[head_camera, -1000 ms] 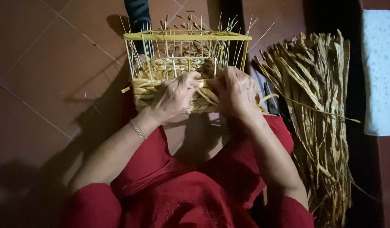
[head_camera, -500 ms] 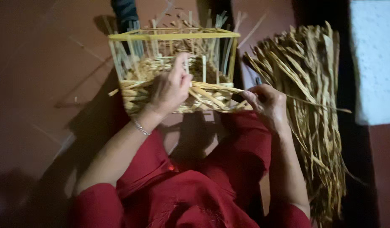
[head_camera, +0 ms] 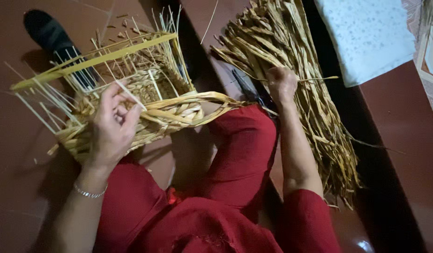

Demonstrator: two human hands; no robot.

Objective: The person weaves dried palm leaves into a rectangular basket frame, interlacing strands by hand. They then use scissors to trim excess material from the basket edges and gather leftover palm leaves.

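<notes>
**Weaving a basket on the tiled floor**

We sit on a dark red tiled floor (head_camera: pixel 19 154), legs in red cloth nearest us. Just past our knees lies the basket (head_camera: pixel 132 98), half woven, tilted on its side, with thin upright stakes sticking out and a flat yellow rim bar across the top. Our left hand (head_camera: pixel 111 124) rests on the woven band at the basket's near wall, fingers curled round one stake, pressing the weave in place. A broad plaited strand runs from that wall to our right, towards the other hand. Our right hand (head_camera: pixel 282 84) is clenched on a thin fibre at the heap of dried strips (head_camera: pixel 319 117), well apart from the basket. We judge the step to be fetching fresh material while the weave is held; the next move calls for bringing a strip across to the stakes without loosening the left hold. Farther off, a dark shoe (head_camera: pixel 48 33) lies behind the basket, and a pale speckled cloth (head_camera: pixel 366 37) beyond the heap.
</notes>
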